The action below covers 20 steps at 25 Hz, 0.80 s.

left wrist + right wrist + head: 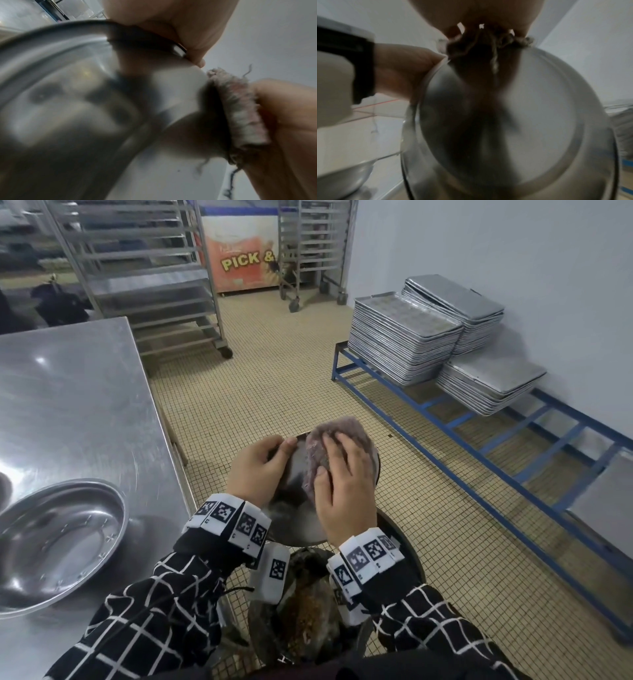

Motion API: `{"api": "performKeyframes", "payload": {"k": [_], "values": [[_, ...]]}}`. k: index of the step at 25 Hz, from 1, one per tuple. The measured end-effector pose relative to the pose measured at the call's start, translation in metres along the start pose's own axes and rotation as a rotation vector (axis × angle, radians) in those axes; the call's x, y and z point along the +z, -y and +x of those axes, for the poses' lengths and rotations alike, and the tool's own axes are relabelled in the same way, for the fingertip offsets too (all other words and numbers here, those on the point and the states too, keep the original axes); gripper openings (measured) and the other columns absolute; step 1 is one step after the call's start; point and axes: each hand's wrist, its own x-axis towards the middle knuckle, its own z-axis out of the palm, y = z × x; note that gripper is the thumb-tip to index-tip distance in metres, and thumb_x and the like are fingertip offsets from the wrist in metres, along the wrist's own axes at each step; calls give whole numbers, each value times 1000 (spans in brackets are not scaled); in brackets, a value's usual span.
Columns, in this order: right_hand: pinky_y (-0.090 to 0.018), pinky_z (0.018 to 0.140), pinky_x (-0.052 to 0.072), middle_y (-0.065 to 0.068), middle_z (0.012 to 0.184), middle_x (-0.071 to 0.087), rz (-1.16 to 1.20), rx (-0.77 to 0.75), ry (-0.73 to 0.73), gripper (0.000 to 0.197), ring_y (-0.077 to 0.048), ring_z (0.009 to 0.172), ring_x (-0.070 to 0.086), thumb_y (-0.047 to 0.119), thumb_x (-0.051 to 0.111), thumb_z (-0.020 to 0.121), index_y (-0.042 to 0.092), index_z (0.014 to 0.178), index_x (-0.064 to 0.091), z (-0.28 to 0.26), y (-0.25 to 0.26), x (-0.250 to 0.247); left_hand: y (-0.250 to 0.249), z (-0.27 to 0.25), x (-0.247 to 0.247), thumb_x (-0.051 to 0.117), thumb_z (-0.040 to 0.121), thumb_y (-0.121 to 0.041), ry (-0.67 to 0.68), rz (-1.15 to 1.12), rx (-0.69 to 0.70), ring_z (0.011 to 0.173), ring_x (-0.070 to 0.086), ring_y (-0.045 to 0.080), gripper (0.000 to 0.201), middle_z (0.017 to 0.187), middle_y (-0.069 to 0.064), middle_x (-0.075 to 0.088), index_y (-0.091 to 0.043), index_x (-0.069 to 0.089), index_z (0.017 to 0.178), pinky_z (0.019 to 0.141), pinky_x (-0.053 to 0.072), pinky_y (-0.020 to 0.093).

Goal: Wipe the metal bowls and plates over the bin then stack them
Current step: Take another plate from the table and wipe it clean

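Over the bin (407,546) now, and the metal bowl (294,474) is held tilted just above its dark rim, open side turned toward the person. The left hand (257,470) grips the bowl's left edge, fingers curled over the rim with the thumb on the inside; the left wrist view confirms it, the thumb (192,44) hooked across the shiny lip of the bowl (77,94). The right hand (339,487) lies flat on a pinkish-grey cloth (339,436), fingers spread and fairly straight, pressing the cloth against the bowl's inner wall on the side away from the bin's near rim. From the right wrist camera the cloth (488,40) shows bunched under the palm at the bowl's (530,108) upper edge, a loose thread trailing down the metal; that view is blurred, so finer detail is lost. Inside the bin, directly below the bowl, brown scraps (308,604) lie on the dark liner. Left of the bin stands a steel table (78,392), and on it, near the edge closest to the person, a second metal dish (58,542) rests upright, apart from the hands. Well beyond the bin on its right, stacks of baking trays (404,340) sit on a blue frame (479,446) against the wall.
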Motion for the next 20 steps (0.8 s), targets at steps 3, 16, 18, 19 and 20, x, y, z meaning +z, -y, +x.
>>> {"api": "performKeyframes", "payload": {"k": [3, 16, 18, 19, 20], "values": [[-49, 108, 37, -6, 147, 35, 104, 112, -59, 51, -23, 134, 35, 34, 31, 97, 15, 143, 37, 8, -17, -3, 0, -1, -4, 52, 95, -37, -49, -113, -33, 53, 50, 13, 31, 58, -2, 57, -22, 61, 69, 54, 42, 30], [-46, 117, 14, -5, 154, 26, -41, 75, -110, 58, -27, 144, 16, 46, 32, 95, 15, 144, 35, 1, 9, 10, -10, -6, 3, 58, 92, -34, -25, -117, 0, 61, 55, 8, 22, 65, -8, 60, -29, 58, 71, 57, 46, 26], [-46, 117, 16, -6, 154, 29, 9, 141, -150, 59, -26, 143, 20, 46, 31, 95, 14, 145, 33, 12, 5, 11, -10, -4, 3, 59, 92, -34, -33, -162, -14, 60, 56, 9, 22, 64, -8, 60, -28, 59, 71, 55, 47, 26], [-45, 116, 18, -7, 153, 29, 68, 182, -169, 60, -25, 143, 21, 47, 30, 94, 14, 145, 32, 16, -1, 10, -9, -3, 2, 60, 91, -34, -47, -185, -32, 58, 55, 9, 23, 62, -8, 60, -26, 59, 70, 54, 46, 26], [-42, 115, 19, -7, 153, 29, 140, 229, -181, 62, -24, 142, 23, 48, 28, 94, 14, 146, 30, 20, -9, 11, -6, -2, 1, 60, 91, -34, -61, -202, -50, 56, 54, 7, 24, 60, -8, 58, -25, 59, 69, 54, 45, 26]]}}
